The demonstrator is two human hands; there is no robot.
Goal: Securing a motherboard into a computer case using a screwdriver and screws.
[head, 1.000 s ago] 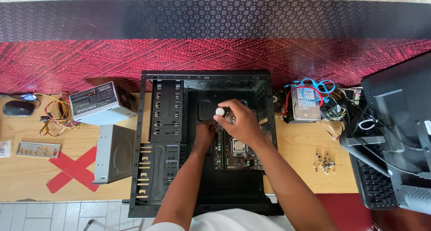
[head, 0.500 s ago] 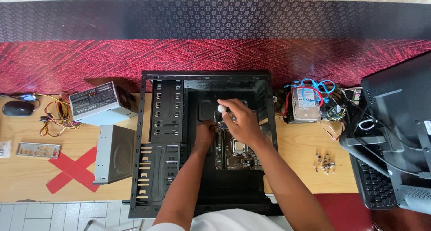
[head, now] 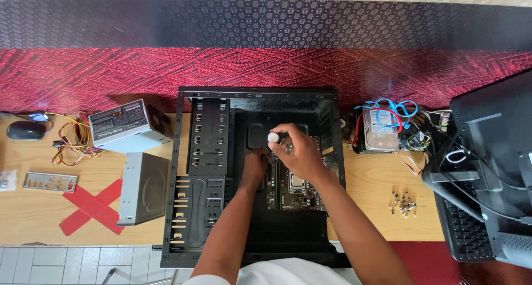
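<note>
Gripping a screwdriver [head: 274, 137] upright, its white cap facing the camera, the right hand [head: 299, 152] wraps fingers around it over the motherboard [head: 293, 188]; left hand [head: 256, 166] at 9 o'clock, fingers hidden.

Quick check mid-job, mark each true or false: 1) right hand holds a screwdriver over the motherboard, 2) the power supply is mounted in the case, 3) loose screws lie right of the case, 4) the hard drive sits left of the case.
1) True: the right hand grips a screwdriver over the motherboard.
2) False: the power supply lies on the table, left of the case.
3) True: screws.
4) False: the hard drive sits right.
</note>
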